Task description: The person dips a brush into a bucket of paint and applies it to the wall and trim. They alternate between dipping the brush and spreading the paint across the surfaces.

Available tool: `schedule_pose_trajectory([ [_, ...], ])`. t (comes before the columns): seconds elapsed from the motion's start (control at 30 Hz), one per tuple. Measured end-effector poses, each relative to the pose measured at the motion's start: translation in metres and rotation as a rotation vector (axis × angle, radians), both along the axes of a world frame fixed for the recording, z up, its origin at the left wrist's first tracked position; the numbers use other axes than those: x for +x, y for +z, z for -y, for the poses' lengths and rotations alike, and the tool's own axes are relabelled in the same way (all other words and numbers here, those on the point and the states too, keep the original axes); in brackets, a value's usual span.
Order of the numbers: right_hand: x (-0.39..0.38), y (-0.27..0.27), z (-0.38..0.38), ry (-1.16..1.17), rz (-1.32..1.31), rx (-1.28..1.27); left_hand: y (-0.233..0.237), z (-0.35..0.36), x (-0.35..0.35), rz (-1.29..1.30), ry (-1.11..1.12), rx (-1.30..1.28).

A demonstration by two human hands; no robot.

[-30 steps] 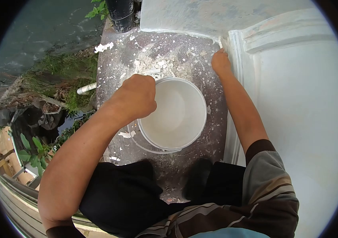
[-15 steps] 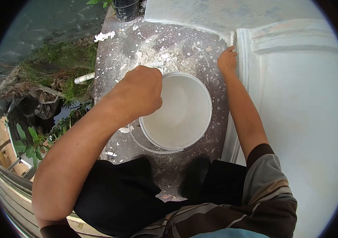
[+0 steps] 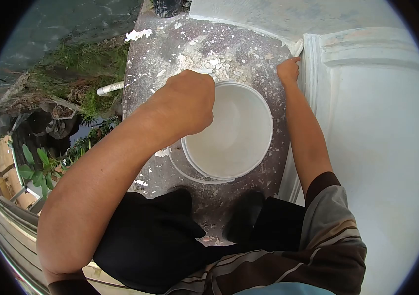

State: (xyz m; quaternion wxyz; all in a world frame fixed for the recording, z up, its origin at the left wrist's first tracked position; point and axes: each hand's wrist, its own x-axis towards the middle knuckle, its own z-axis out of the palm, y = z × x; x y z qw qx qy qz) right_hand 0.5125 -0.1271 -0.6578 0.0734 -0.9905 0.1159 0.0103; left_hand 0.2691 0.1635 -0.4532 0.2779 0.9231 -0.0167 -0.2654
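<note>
A white plastic bucket (image 3: pixel 229 130), holding whitish liquid, stands on a speckled, paint-flecked slab, its wire handle lowered to one side. Over the bucket's left rim my left hand (image 3: pixel 189 103) is closed in a fist, back of the hand upward; I cannot tell what is inside it. My right hand (image 3: pixel 289 72) reaches forward to the foot of the wall moulding (image 3: pixel 310 69), its fingers bent and the index fingertip at the moulding edge. Just beyond the fingertips a narrow whitish piece (image 3: pixel 296 47) shows in the corner. The right palm is hidden.
Loose white flakes and crumbs (image 3: pixel 214 66) lie beyond the bucket. A dark pot (image 3: pixel 167 7) stands at the far end of the slab. Left of the slab's edge are grass, a white pipe (image 3: pixel 111 88) and water. A pale wall (image 3: pixel 381 128) runs along the right, close to my arm.
The view has shifted, so bucket and slab sit further right and slightly higher. My left fist stays over the bucket rim; the right index finger now points more toward the moulding.
</note>
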Motion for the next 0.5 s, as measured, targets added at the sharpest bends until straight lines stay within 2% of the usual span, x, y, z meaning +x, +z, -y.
schedule_pose_trajectory([
  [0.17,-0.029,0.008,0.001,-0.144,-0.007,0.091,-0.001,-0.001,0.002,-0.014,-0.005,-0.035],
  [0.3,-0.053,0.01,-0.002,-0.08,-0.004,0.063,-0.007,-0.003,0.0,0.025,0.003,-0.084],
  [0.4,-0.042,0.008,-0.001,-0.066,-0.006,0.001,-0.006,-0.002,0.002,-0.003,0.024,-0.088],
  [0.5,0.0,0.001,-0.005,-0.103,-0.024,0.027,-0.005,-0.001,0.001,0.031,0.011,-0.082],
])
